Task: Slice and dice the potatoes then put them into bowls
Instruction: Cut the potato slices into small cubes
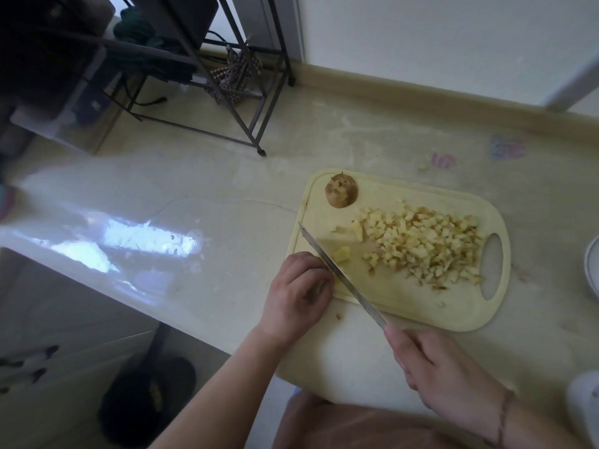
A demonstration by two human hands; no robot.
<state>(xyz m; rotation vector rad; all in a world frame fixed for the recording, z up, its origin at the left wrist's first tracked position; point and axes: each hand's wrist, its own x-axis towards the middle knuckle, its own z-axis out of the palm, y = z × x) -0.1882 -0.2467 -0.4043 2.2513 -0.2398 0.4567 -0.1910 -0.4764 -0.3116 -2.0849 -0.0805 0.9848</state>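
Cutting board (pixel 405 306): pale yellow plastic, oval handle slot at its right end, lying on the bench (pixel 201 196) toward the bench's near right part, its near left corner close to the bench's front edge

Diced potato (pixel 424 244): large heap of small pale cubes, some with brown skin, spread over the board's centre and right half up to the handle slot

Potato end piece (pixel 341 190): rounded, brown-skinned, standing alone in the board's far left corner, apart from the heap

Potato piece under cut (pixel 343 254): small pale chunk at the board's left edge, just right of the blade; a few loose scraps lay between it and the heap

Knife (pixel 343 273): long narrow blade, running from the board's left edge diagonally back to the near edge, tip pointing away from the person

Left hand (pixel 298 296): at the board's near left corner, fingers curled tight and pressed against the blade's left side, on a sliver of potato mostly hidden beneath them

Right hand (pixel 434 367): below the board's near edge, fingers closed round the knife handle, which they hid; a thin cord bracelet sat on the wrist

Bowl (pixel 592 270): white rim only, cut off at the bench's right edge

Stray bits: one crumb on the bench beside the left hand, one beyond the board's far edge
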